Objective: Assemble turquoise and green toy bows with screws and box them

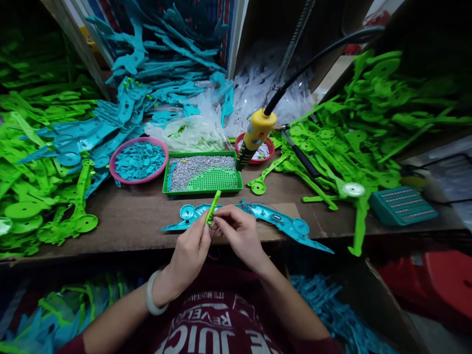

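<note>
Between my two hands, above the table's front edge, is a small bright green plastic part (213,209), slim and standing tilted. My left hand (191,248) pinches it between thumb and fingers. The fingers of my right hand (239,235) are pressed together at its lower end; whatever they hold there is too small to make out, though thin dark wires seem to run below. Just behind my hands lies a long blue plastic bow-shaped piece (291,226), with small fittings and wiring along its middle. My hands cover part of it.
A green tray (214,189) of small metal screws stands behind, beside a pink bowl (166,152) of blue pieces. A yellow electric screwdriver (256,132) hangs above a red bowl (271,150). Green parts (332,147) pile at right, blue parts (165,59) at back. A teal box (403,206) sits right.
</note>
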